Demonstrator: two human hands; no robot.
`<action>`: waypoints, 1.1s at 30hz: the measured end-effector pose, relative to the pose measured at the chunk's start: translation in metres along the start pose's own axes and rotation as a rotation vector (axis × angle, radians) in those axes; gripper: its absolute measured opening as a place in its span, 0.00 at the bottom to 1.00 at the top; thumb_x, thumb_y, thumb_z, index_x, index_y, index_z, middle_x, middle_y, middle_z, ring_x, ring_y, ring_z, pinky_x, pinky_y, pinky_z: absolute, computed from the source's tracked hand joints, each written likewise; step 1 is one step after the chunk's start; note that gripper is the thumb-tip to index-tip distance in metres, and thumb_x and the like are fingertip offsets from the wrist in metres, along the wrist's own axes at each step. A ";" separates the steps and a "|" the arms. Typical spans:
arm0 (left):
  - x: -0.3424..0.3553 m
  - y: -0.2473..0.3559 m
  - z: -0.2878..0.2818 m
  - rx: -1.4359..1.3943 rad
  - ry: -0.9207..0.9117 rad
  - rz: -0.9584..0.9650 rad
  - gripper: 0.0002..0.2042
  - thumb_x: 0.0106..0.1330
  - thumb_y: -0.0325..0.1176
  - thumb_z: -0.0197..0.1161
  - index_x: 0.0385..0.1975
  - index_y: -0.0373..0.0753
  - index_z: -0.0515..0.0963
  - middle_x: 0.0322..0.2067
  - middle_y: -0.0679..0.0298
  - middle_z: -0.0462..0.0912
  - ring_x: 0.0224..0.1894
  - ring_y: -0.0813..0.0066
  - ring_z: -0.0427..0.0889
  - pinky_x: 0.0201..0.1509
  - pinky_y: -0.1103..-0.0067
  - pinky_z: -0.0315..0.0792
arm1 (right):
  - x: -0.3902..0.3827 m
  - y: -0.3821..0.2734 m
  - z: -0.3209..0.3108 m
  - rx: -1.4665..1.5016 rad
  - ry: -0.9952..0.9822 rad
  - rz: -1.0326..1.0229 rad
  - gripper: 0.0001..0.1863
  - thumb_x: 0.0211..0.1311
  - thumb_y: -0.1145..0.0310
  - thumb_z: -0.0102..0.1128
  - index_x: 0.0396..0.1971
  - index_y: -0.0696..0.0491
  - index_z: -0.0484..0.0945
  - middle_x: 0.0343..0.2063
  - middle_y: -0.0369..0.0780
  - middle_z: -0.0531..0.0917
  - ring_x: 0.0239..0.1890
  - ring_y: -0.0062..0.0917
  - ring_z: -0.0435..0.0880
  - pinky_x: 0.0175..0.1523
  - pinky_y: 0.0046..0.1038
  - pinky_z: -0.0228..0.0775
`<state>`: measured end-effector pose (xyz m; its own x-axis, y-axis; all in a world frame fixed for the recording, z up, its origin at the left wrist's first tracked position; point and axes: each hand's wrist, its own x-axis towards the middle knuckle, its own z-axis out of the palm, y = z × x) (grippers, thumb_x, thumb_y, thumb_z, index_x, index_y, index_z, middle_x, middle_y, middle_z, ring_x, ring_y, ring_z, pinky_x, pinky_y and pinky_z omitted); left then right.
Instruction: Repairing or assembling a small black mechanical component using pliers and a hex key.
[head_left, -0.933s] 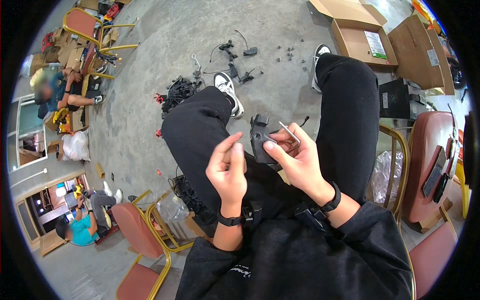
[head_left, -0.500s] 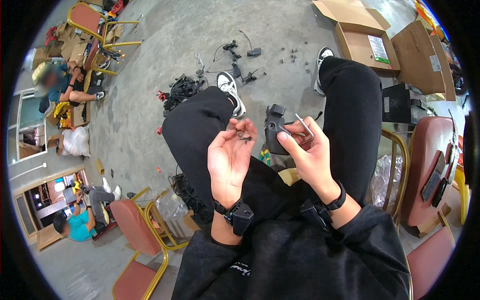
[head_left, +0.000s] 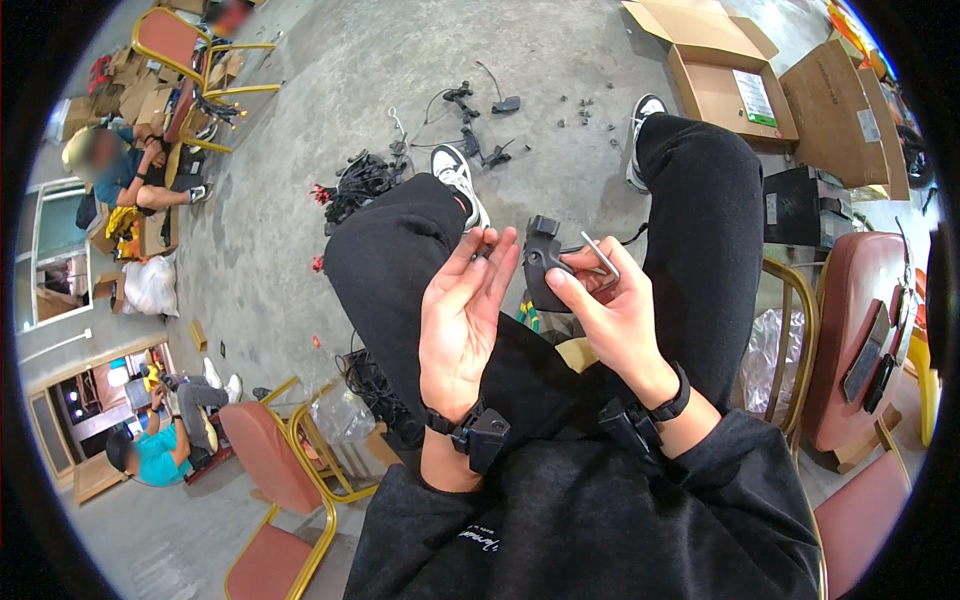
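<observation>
My right hand (head_left: pixel 610 305) grips a black moulded plastic part (head_left: pixel 543 255) with a round hole in its face, the thumb pressed on it. The same hand also holds a bent metal hex key (head_left: pixel 603 262), its long arm sticking up past the fingers. Just left of the part, my left hand (head_left: pixel 462 320) is turned palm up, thumb brought against the fingers. A small dark screw (head_left: pixel 486 251) sits between those fingertips, partly hidden. A thin black cable (head_left: pixel 634 236) shows behind the right hand.
Black cables and small devices (head_left: pixel 470 140) lie on the floor ahead, beside a cable bundle (head_left: pixel 365 185). Several small parts (head_left: pixel 585 110) are scattered near my shoe. Opened cardboard boxes (head_left: pixel 735 85) stand ahead right. Chairs (head_left: pixel 265 455) flank me; two people sit at far left.
My left hand's fingers have drawn together from a cupped palm, bringing the screw up to the fingertips. The right hand has shifted slightly left with the plastic part and hex key.
</observation>
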<state>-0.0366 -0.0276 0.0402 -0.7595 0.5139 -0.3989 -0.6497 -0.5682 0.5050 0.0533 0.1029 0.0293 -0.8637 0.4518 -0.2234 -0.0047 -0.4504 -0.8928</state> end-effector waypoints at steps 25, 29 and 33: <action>-0.005 0.001 0.004 0.855 0.084 0.300 0.07 0.59 0.24 0.63 0.36 0.33 0.82 0.25 0.67 0.78 0.24 0.84 0.70 0.28 0.88 0.64 | -0.002 0.005 0.006 -0.080 -0.023 0.014 0.08 0.58 0.75 0.63 0.34 0.59 0.72 0.20 0.28 0.74 0.20 0.04 0.66 0.24 0.10 0.56; -0.009 0.002 0.008 1.193 0.057 0.486 0.08 0.57 0.22 0.64 0.37 0.33 0.82 0.24 0.66 0.77 0.24 0.84 0.71 0.27 0.86 0.65 | -0.002 0.005 0.006 -0.076 -0.016 0.031 0.08 0.58 0.75 0.62 0.33 0.59 0.72 0.21 0.29 0.75 0.21 0.05 0.67 0.24 0.10 0.57; -0.009 0.002 0.007 1.466 -0.001 0.651 0.08 0.58 0.20 0.63 0.37 0.31 0.80 0.24 0.62 0.76 0.24 0.81 0.73 0.27 0.85 0.67 | -0.002 0.007 0.007 -0.022 -0.031 0.065 0.08 0.59 0.75 0.62 0.33 0.59 0.72 0.22 0.29 0.76 0.21 0.05 0.68 0.24 0.10 0.57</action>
<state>-0.0314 -0.0291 0.0501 -0.8806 0.4435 0.1672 0.3603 0.3972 0.8441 0.0510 0.0937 0.0266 -0.8768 0.3984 -0.2691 0.0623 -0.4609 -0.8853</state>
